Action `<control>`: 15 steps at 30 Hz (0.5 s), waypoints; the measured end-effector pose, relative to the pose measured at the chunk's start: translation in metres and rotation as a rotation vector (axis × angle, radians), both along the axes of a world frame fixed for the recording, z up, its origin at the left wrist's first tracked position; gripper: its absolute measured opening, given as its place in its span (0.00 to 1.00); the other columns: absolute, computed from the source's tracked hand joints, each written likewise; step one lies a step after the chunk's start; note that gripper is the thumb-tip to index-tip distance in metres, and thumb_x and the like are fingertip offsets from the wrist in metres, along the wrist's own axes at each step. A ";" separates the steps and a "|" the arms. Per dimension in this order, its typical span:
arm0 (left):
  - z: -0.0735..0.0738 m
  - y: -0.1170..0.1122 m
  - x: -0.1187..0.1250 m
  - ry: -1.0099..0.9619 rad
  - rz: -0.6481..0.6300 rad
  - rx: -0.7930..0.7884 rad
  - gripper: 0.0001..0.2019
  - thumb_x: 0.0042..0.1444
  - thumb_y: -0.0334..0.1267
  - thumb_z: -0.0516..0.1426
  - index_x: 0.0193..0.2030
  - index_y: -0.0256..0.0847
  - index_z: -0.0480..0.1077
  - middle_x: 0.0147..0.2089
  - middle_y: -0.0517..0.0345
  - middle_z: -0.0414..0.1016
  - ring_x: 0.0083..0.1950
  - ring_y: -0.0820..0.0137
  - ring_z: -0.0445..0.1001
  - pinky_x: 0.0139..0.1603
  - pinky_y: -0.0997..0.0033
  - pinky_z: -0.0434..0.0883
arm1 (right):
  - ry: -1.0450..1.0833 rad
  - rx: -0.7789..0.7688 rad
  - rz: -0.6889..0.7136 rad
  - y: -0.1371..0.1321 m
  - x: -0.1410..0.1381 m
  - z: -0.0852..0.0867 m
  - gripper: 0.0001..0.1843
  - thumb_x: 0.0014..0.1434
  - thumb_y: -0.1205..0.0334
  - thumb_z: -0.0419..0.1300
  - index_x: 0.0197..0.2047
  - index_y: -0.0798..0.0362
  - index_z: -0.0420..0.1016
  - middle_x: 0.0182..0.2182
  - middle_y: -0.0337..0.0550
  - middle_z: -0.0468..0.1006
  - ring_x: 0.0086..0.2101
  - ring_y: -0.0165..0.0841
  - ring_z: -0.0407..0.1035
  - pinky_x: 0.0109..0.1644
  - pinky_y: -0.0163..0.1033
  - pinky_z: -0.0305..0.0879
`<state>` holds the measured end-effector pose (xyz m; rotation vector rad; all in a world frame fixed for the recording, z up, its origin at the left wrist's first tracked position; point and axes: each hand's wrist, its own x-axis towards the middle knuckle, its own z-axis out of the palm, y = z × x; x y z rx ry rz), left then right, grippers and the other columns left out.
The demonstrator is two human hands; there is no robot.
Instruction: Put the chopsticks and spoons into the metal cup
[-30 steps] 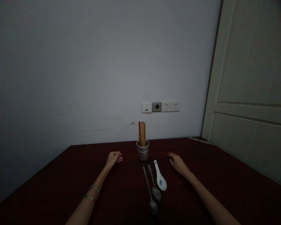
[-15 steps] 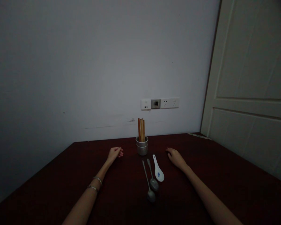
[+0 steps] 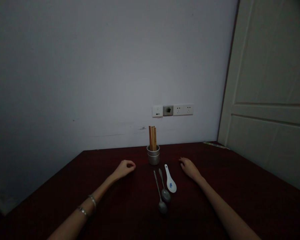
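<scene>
My left hand (image 3: 125,168) rests on the dark red table (image 3: 240,186), left of a small metal cup (image 3: 153,157). Its fingers are curled into a loose fist with nothing seen in them. Wooden chopsticks (image 3: 152,138) stand upright in the cup. My right hand (image 3: 189,167) lies palm down on the table to the cup's right, fingers stretched out and holding nothing. Between my arms lie a white ceramic spoon (image 3: 170,183) with a blue mark and two metal spoons (image 3: 164,193) (image 3: 161,205), side by side, bowls towards me. Neither hand touches any of them.
The table's far edge meets a pale wall with a row of sockets (image 3: 172,110) above the cup. A closed white door (image 3: 272,100) stands along the table's right side. Two bracelets (image 3: 87,206) sit on my left wrist.
My left hand's fingers have curled from lying flat into a loose fist and the hand has shifted slightly right. My right hand has barely moved. The view has shifted a little.
</scene>
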<state>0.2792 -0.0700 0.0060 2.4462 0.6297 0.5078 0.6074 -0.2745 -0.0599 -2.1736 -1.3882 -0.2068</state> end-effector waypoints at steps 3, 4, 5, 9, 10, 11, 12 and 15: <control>0.015 -0.041 0.001 0.081 -0.137 0.211 0.11 0.49 0.38 0.53 0.36 0.38 0.72 0.38 0.56 0.73 0.38 0.70 0.70 0.40 0.73 0.65 | -0.024 -0.014 0.000 -0.001 0.000 -0.001 0.19 0.54 0.70 0.48 0.48 0.61 0.71 0.49 0.54 0.69 0.52 0.38 0.61 0.57 0.41 0.53; 0.018 -0.055 0.002 0.110 -0.200 0.296 0.10 0.50 0.37 0.53 0.39 0.39 0.71 0.40 0.56 0.72 0.41 0.70 0.69 0.41 0.73 0.65 | -0.029 -0.019 0.001 -0.001 0.001 -0.002 0.20 0.54 0.69 0.48 0.48 0.62 0.71 0.50 0.55 0.69 0.52 0.38 0.60 0.57 0.41 0.53; 0.021 -0.067 0.004 0.140 -0.263 0.384 0.10 0.51 0.36 0.53 0.40 0.40 0.70 0.42 0.56 0.71 0.43 0.70 0.69 0.42 0.72 0.65 | -0.030 -0.023 0.000 -0.001 0.001 -0.002 0.20 0.54 0.69 0.48 0.48 0.62 0.70 0.50 0.55 0.69 0.52 0.38 0.60 0.57 0.41 0.53; 0.022 -0.101 0.015 0.207 -0.429 0.635 0.10 0.53 0.34 0.52 0.43 0.41 0.67 0.42 0.55 0.70 0.46 0.69 0.66 0.42 0.73 0.65 | -0.027 -0.033 0.000 0.000 0.004 -0.005 0.20 0.54 0.69 0.47 0.49 0.63 0.70 0.50 0.56 0.68 0.53 0.38 0.60 0.57 0.41 0.54; 0.020 -0.105 0.018 0.213 -0.455 0.677 0.09 0.53 0.34 0.52 0.42 0.41 0.67 0.42 0.56 0.70 0.46 0.69 0.66 0.41 0.73 0.65 | -0.027 -0.034 0.002 0.000 0.004 -0.005 0.20 0.54 0.69 0.47 0.49 0.63 0.70 0.50 0.56 0.68 0.52 0.39 0.60 0.57 0.41 0.53; 0.018 -0.108 0.021 0.217 -0.477 0.712 0.08 0.54 0.33 0.52 0.41 0.41 0.67 0.41 0.56 0.71 0.45 0.69 0.66 0.41 0.73 0.65 | -0.028 -0.034 0.005 0.000 0.004 -0.005 0.20 0.54 0.69 0.47 0.49 0.63 0.70 0.50 0.56 0.68 0.52 0.39 0.60 0.57 0.41 0.53; 0.016 -0.110 0.023 0.216 -0.496 0.743 0.08 0.54 0.33 0.52 0.41 0.41 0.67 0.40 0.56 0.71 0.45 0.69 0.66 0.41 0.74 0.65 | -0.027 -0.033 0.007 0.000 0.004 -0.005 0.20 0.54 0.69 0.47 0.49 0.63 0.70 0.50 0.56 0.68 0.52 0.39 0.60 0.57 0.41 0.53; 0.008 -0.112 0.029 0.196 -0.534 0.812 0.07 0.54 0.32 0.52 0.40 0.40 0.67 0.40 0.56 0.71 0.45 0.69 0.66 0.39 0.74 0.65 | -0.019 -0.012 0.012 0.000 0.003 -0.003 0.20 0.54 0.69 0.48 0.48 0.63 0.70 0.49 0.56 0.69 0.52 0.39 0.61 0.57 0.41 0.53</control>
